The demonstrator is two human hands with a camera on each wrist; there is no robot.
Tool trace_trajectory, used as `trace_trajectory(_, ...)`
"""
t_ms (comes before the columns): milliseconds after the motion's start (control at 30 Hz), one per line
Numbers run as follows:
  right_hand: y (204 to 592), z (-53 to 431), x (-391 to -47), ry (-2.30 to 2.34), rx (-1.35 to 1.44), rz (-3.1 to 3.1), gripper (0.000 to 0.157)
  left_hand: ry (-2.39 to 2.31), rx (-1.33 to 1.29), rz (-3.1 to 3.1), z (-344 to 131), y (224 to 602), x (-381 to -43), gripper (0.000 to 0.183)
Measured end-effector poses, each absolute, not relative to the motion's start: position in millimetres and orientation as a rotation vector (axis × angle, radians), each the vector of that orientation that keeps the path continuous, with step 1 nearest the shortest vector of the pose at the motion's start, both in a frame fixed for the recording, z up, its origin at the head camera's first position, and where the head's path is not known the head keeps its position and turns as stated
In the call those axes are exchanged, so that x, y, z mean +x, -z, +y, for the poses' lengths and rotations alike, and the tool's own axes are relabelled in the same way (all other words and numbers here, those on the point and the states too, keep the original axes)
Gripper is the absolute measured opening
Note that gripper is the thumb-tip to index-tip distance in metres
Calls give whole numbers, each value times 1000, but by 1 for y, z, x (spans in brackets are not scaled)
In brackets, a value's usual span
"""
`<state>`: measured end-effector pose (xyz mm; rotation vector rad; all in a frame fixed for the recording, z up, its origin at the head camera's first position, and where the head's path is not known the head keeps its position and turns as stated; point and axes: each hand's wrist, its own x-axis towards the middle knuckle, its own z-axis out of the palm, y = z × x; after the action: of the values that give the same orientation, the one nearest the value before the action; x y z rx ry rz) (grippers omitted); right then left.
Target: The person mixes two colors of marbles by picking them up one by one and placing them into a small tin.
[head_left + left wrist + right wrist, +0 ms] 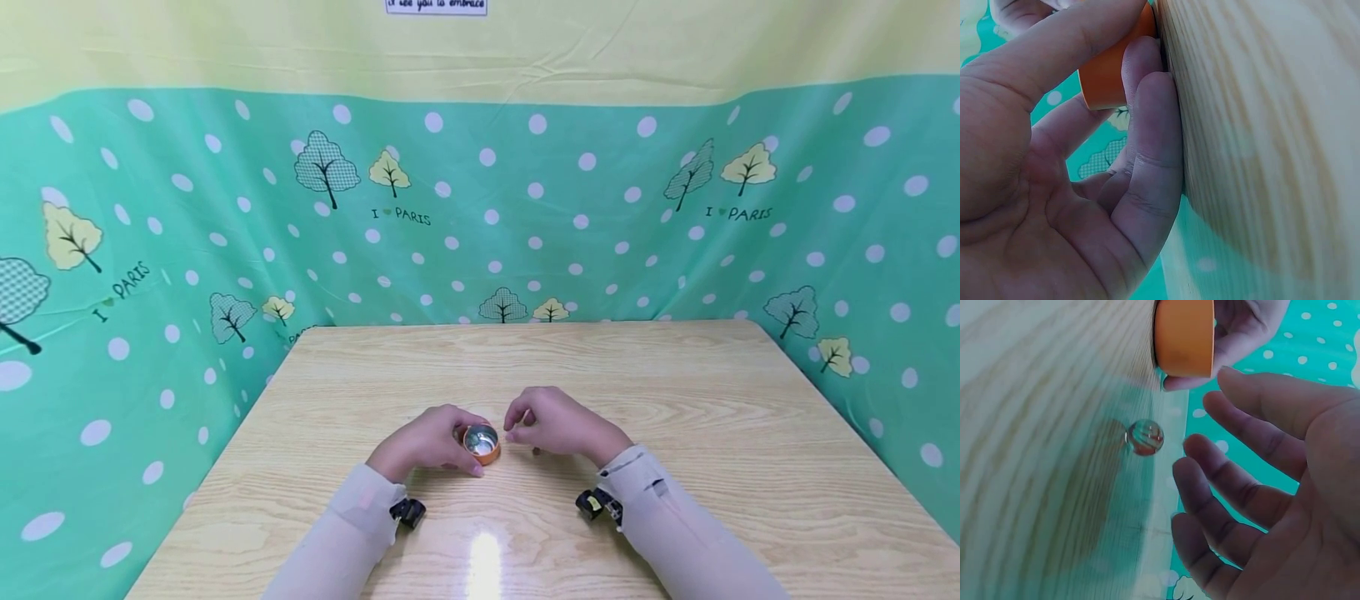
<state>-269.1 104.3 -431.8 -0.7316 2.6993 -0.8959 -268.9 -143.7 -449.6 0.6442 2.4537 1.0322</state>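
Observation:
A small round orange tin (pixel 491 457) with a shiny silver inside stands on the table, its mouth facing up. My left hand (pixel 433 439) grips it from the left, thumb on the near side and fingers round the far side. Just right of the tin is my right hand (pixel 558 422), palm toward the tin and fingers loosely bent, with nothing held. In the right wrist view a clear glass marble (pixel 1145 437) with reddish streaks lies on the table, before the right fingertips and apart from them.
The pale wood-grain table (pixel 675 375) spreads out around both hands. A green dotted curtain (pixel 465 250) with printed trees hangs behind it and along both sides. Small black devices (pixel 411 512) are strapped at the wrists below the light sleeves.

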Motion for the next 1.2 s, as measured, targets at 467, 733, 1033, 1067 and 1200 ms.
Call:
trace_trajectory(467,438,120,-276,908,-735,2557,9,-1031,643,2457,-144,448,-269,50)
trace_trajectory(733,437,129,-278,905,-683,2550,13,-1030,638,2461,-144,449,-269,52)
trace_trajectory(1033,441,137,-281,937,-646,2494,16,-1024,638,2468,-144,450,-269,54)
trace_trajectory(1067,440,137,-281,935,-638,2493,17,-1026,635,2467,-144,450,-269,54)
trace_trajectory(1200,442,140,-283,926,-623,2498,18,-1033,631,2461,-144,450,-269,53)
